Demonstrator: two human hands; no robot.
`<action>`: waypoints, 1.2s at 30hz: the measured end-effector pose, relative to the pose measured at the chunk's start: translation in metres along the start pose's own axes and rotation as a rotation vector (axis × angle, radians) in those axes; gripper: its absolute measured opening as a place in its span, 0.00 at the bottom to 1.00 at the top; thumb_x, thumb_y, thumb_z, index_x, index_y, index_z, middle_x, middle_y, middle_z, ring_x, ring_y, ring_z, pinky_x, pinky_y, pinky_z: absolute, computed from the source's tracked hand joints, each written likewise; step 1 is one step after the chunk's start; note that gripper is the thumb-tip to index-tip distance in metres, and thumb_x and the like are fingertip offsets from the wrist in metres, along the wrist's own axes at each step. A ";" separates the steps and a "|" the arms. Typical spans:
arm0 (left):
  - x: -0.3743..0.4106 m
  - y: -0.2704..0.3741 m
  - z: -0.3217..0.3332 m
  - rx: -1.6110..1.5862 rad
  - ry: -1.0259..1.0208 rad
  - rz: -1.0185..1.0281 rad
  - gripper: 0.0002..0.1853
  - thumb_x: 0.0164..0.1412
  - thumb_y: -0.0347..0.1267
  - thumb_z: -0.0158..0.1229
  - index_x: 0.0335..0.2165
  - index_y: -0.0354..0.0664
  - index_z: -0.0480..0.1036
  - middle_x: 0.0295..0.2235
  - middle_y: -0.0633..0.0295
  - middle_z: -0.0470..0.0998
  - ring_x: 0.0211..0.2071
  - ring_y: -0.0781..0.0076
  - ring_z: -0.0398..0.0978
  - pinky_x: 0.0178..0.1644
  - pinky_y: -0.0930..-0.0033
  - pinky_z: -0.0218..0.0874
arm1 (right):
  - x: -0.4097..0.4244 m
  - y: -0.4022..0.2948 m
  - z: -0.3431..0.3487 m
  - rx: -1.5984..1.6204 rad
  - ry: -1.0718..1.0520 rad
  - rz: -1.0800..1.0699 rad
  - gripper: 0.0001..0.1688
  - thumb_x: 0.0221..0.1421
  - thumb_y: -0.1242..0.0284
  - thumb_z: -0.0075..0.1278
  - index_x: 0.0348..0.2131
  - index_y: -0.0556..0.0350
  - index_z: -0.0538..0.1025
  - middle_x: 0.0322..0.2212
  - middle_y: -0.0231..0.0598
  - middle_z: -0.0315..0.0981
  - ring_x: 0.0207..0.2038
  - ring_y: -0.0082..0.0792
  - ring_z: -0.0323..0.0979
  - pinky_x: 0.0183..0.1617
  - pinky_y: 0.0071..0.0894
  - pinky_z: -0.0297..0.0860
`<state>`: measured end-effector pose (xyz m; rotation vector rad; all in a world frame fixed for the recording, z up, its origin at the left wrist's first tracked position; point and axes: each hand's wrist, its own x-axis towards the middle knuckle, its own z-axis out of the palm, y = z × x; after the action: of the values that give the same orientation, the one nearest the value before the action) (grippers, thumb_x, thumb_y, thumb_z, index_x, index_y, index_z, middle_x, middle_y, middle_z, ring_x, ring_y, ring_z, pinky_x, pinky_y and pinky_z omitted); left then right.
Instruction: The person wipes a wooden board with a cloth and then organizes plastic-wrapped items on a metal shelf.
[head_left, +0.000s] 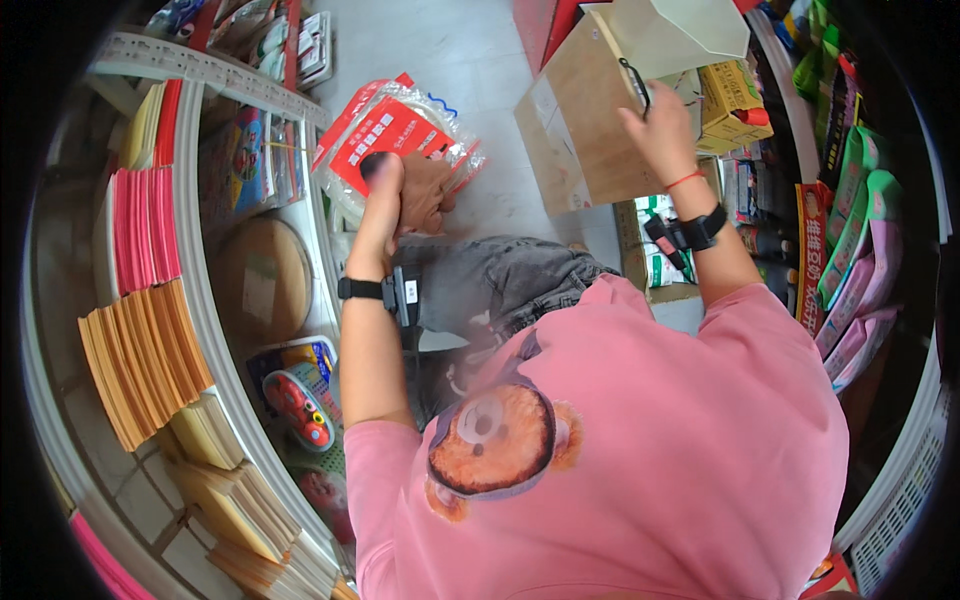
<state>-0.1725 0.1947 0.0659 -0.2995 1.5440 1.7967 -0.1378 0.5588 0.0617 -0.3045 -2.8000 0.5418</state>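
My left hand (386, 195) is closed on a crumpled brown cloth (426, 193), its thumb near a dark round spot. Just beyond it are red-and-clear plastic packets (390, 131) bearing writing, close to the left shelf; whether the hand also holds them I cannot tell. On the right, my right hand (660, 124) is at the upper edge of a wooden board or box side (574, 127), beside a black handle-like strip (636, 86). Its thumb is apart from the fingers, and the fingertips are partly hidden, so its grip is unclear.
Metal shelving (202, 262) at the left holds stacked pink and orange paper (146, 360), a round wooden board (262, 279) and packaged toys. To the right are a yellow carton (727, 105), an open box of green-and-white packets (660, 270), bottles and bagged goods (862, 262). A pale plastic bin (686, 26) stands at the top.
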 end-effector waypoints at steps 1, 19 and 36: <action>0.005 -0.001 -0.001 -0.029 0.035 0.002 0.29 0.61 0.52 0.41 0.49 0.41 0.64 0.45 0.61 0.71 0.43 0.71 0.71 0.43 0.71 0.64 | 0.006 0.011 -0.001 0.055 -0.068 0.074 0.30 0.45 0.62 0.55 0.43 0.66 0.68 0.37 0.54 0.70 0.40 0.48 0.69 0.46 0.38 0.64; 0.009 -0.021 0.006 0.021 0.258 0.178 0.18 0.53 0.23 0.39 0.41 0.36 0.70 0.44 0.58 0.70 0.48 0.71 0.64 0.52 0.73 0.54 | 0.050 0.015 0.058 -0.183 -0.308 0.017 0.33 0.45 0.53 0.50 0.46 0.56 0.67 0.32 0.57 0.72 0.37 0.57 0.69 0.40 0.47 0.66; 0.016 -0.058 -0.014 -0.045 0.175 0.175 0.12 0.58 0.32 0.48 0.37 0.35 0.71 0.34 0.58 0.75 0.34 0.73 0.72 0.39 0.73 0.63 | 0.037 -0.017 0.074 0.373 -0.543 0.304 0.27 0.40 0.67 0.48 0.39 0.72 0.70 0.30 0.48 0.72 0.30 0.36 0.70 0.36 0.31 0.67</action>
<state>-0.1497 0.1879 0.0082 -0.3612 1.6972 1.9873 -0.1977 0.5283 0.0107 -0.5788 -3.0745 1.3787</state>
